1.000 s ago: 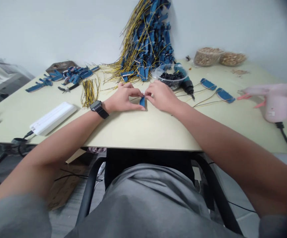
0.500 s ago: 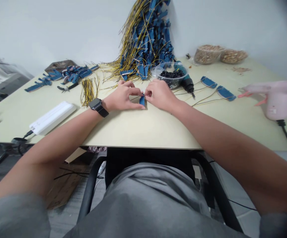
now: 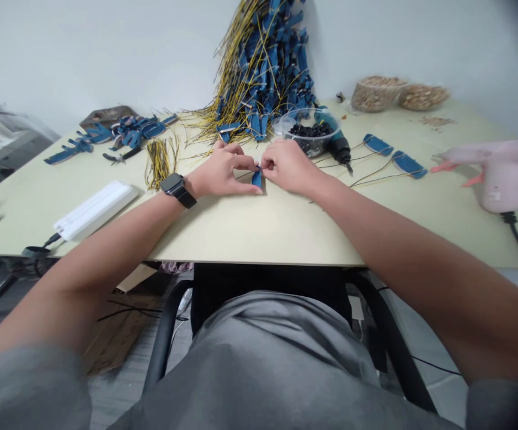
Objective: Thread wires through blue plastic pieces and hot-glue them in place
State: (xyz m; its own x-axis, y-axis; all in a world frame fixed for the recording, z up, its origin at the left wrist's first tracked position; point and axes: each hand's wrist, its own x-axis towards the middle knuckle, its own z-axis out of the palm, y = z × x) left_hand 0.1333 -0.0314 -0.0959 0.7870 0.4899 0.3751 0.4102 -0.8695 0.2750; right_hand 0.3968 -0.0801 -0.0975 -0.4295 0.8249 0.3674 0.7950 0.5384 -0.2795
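A small blue piece (image 3: 256, 178) is gripped between the thumb and fingers of my left hand (image 3: 225, 170), just above the table. My right hand (image 3: 288, 167) is closed in a pinch at the right side of that piece. What sits between its fingertips is too small to make out, though a thin dark wire seems to run there. Behind my hands stands a clear tub (image 3: 313, 134) of small black parts, with a teal and black power drill (image 3: 339, 149) beside it. Two blue pieces with wires (image 3: 409, 165) lie to the right of my right hand.
A tall heap of blue pieces with yellow and black wires (image 3: 263, 71) leans on the wall. Cutting pliers (image 3: 122, 156), a wire bundle (image 3: 161, 164) and a white power box (image 3: 95, 210) are at left. A pink glue gun (image 3: 500, 173) and bags of nuts or shells (image 3: 378, 92) are at right.
Both hands stay in nearly the same place around the blue piece. The right fingers have shifted slightly, and the whole view has moved a little.
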